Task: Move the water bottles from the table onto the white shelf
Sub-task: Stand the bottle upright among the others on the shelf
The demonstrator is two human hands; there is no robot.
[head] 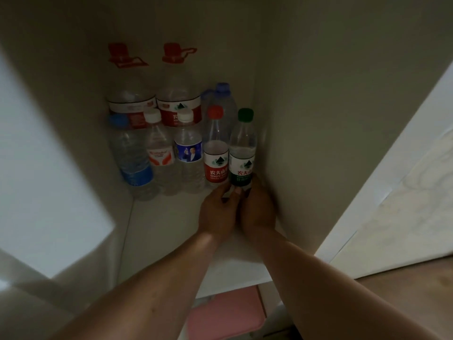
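Note:
Both my hands reach into a white shelf (171, 217) compartment. My left hand (218, 212) and my right hand (257, 209) grip the base of a green-capped, green-labelled water bottle (242, 148), which stands upright at the right end of the front row, close to the right wall. To its left stand a red-capped bottle (215, 148), a blue-labelled bottle with a white cap (188, 153), a red-and-white-labelled bottle (159, 153) and a blue-capped bottle (130, 153).
Two large jugs with red handles (132, 101) (179, 101) and a blue-capped bottle (221, 96) stand at the back. The compartment's side walls (294, 143) close in left and right. A pink object (225, 312) lies on a lower level.

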